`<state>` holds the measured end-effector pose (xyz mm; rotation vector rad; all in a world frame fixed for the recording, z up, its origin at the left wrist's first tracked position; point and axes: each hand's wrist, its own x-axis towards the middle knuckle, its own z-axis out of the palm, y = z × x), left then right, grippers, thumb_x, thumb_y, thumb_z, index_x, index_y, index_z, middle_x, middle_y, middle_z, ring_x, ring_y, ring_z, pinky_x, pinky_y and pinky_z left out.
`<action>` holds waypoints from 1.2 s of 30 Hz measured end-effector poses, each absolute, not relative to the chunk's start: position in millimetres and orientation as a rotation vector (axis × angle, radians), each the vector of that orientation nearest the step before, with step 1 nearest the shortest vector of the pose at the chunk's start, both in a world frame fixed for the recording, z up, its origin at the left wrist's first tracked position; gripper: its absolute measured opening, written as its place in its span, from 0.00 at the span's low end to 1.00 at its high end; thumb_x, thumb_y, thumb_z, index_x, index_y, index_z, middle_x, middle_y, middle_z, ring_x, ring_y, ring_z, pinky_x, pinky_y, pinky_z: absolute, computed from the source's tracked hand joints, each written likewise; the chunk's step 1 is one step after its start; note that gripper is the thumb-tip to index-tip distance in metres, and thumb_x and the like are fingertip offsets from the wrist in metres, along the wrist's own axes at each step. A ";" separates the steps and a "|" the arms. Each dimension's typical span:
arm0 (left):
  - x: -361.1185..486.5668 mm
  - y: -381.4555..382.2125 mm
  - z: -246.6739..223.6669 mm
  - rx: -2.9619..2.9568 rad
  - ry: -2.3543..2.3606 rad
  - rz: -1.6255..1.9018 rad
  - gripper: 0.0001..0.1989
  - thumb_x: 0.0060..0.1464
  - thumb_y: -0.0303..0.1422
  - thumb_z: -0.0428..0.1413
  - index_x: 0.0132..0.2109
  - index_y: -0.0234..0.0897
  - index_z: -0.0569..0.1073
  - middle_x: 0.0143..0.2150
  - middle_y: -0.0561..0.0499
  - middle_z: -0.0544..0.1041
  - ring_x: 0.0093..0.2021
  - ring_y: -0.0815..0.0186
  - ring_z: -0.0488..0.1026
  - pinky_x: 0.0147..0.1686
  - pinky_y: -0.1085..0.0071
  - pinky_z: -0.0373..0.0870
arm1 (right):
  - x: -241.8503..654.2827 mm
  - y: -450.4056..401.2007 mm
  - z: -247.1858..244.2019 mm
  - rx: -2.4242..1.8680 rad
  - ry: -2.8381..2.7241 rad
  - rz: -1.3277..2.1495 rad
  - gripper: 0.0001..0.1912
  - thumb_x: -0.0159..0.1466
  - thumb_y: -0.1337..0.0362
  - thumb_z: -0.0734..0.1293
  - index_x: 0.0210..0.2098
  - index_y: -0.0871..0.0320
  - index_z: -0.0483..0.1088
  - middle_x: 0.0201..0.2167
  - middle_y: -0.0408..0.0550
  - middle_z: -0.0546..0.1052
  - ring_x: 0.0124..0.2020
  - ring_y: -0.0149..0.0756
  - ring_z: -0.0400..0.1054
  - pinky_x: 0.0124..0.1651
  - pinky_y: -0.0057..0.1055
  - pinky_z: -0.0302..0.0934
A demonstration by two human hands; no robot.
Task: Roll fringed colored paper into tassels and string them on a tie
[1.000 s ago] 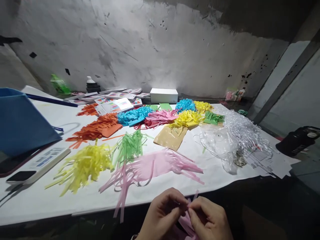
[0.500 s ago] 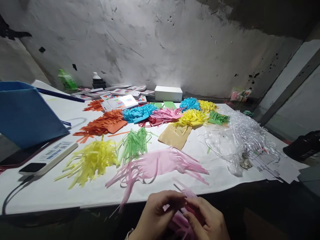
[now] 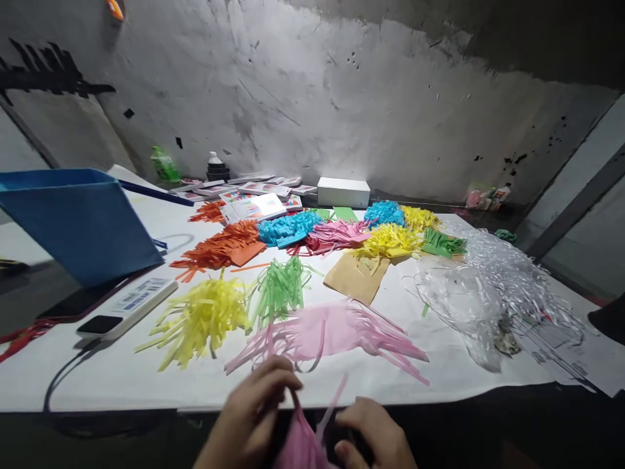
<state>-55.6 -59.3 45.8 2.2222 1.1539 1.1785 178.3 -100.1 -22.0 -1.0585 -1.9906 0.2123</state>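
My left hand is at the bottom centre, its fingers closed on the upper end of a pink fringed paper piece that hangs down at the table's front edge. My right hand is just to the right, blurred, fingers curled near a loose pink strip; whether it grips anything is unclear. Beyond them on the white table lies a flat pink fringed sheet. Light green fringe and yellow fringe lie to its left.
A blue bin and a white power bank with a cable sit left. Orange fringe, a tan paper packet and a white box lie farther back. Clear plastic and silver tinsel are right.
My hands have moved apart, and the left one holds the pink piece up by its end. The view has shifted, so the table's things appear farther right.
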 end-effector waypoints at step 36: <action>-6.6 -33.9 0.0 2.817 0.885 0.686 0.09 0.62 0.25 0.54 0.44 0.43 0.73 0.47 0.55 0.82 0.48 0.65 0.75 0.61 0.63 0.55 | 224.3 -73.6 -64.5 -1.005 -2.112 -0.339 0.12 0.69 0.71 0.60 0.45 0.57 0.74 0.42 0.45 0.83 0.47 0.39 0.76 0.63 0.43 0.55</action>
